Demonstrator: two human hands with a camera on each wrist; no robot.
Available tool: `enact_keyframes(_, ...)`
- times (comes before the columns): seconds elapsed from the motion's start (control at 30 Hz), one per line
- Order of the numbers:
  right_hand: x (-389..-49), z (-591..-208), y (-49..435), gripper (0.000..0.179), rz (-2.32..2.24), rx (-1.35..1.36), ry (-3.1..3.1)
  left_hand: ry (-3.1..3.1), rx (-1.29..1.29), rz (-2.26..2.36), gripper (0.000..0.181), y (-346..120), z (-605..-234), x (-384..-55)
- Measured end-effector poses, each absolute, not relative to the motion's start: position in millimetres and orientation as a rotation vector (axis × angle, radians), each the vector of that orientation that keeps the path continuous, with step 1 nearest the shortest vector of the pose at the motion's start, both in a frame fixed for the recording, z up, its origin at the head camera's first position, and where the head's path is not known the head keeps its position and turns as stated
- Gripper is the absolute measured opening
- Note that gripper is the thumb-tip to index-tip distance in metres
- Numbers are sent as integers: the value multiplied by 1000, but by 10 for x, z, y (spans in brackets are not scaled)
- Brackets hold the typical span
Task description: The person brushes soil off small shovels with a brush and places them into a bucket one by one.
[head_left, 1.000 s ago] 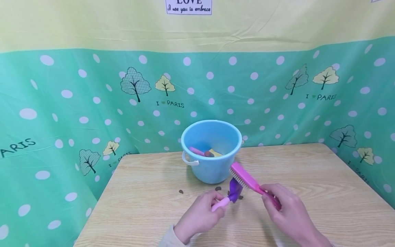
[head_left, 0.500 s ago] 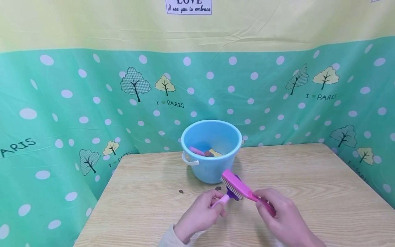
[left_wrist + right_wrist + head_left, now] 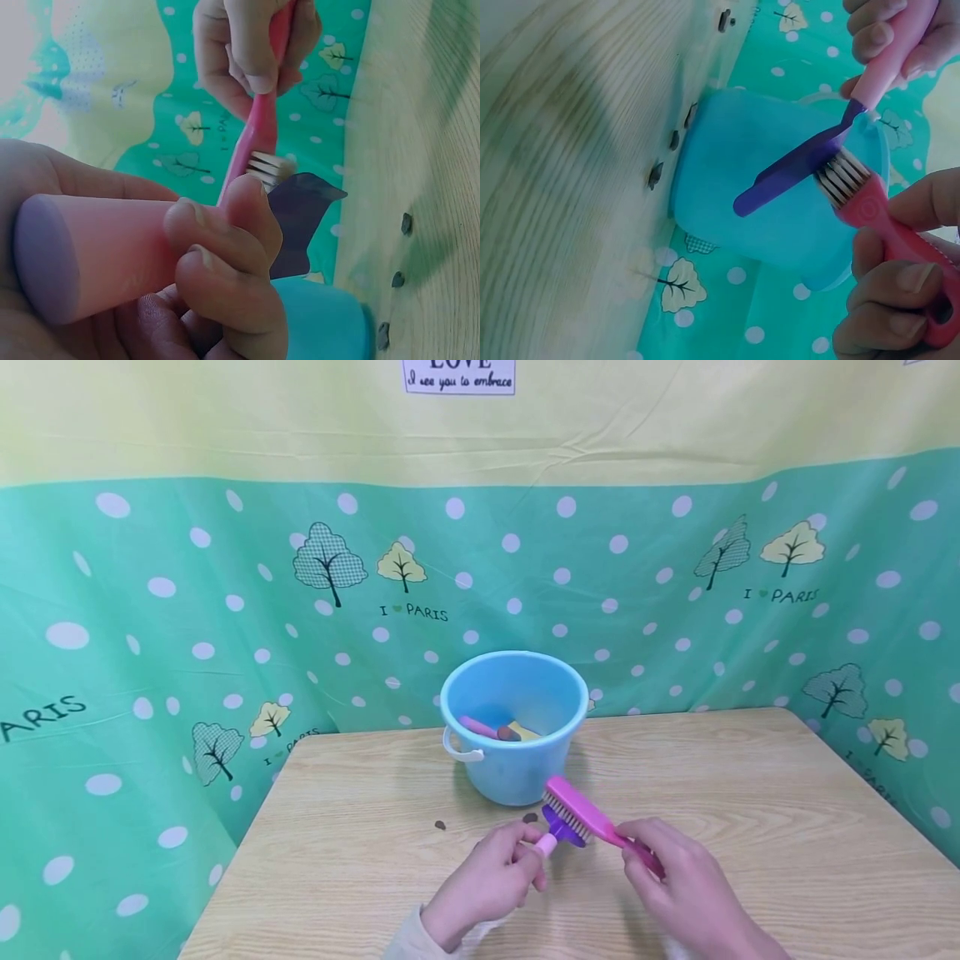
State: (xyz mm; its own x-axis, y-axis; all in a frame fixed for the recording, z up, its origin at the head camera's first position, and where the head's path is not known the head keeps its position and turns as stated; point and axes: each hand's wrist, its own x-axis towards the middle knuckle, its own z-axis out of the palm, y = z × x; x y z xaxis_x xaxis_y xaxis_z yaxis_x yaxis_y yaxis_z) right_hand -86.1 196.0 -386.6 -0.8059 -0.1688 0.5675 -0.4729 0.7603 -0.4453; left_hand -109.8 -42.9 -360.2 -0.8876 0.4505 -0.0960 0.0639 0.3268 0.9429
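My left hand point(image 3: 491, 881) grips the pink handle of a small trowel with a purple blade point(image 3: 791, 169), held above the table. Pinched by its handle in my right hand point(image 3: 686, 885) is a pink scrubbing brush point(image 3: 581, 810) with pale bristles point(image 3: 844, 178). The bristles meet the purple blade near its neck in the right wrist view. From the head view, the brush head covers part of the blade. My left fingers point(image 3: 225, 262) curl round the trowel's handle in the left wrist view, where the purple blade point(image 3: 304, 217) shows beyond them.
A light blue bucket point(image 3: 517, 777) stands behind the hands, with a pink handle point(image 3: 477, 727), a brown piece and something yellow point(image 3: 523, 731) inside. Several small dark lumps point(image 3: 440, 825) lie on the wooden table point(image 3: 360, 860). A green patterned curtain point(image 3: 525, 568) hangs behind.
The brush has come down and left onto the purple blade, then shifted slightly back up. The trowel's blade has turned in the left hand. The bucket has not moved.
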Motion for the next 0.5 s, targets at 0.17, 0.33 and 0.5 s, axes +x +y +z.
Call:
enact_keyframes(0.17, -885, -3876, 1983, 34, 797, 411, -2527, 2264, 462, 1560, 23, -431, -3594, -1099)
enact_keyframes(0.33, -904, -3891, 2010, 31, 765, 348, -2577, 2258, 465, 1546, 22, -436, -3583, -1098)
enact_keyframes(0.5, -927, -3904, 2032, 30, 746, 313, -2607, 2270, 469, 1522, 23, -440, -3573, -1093)
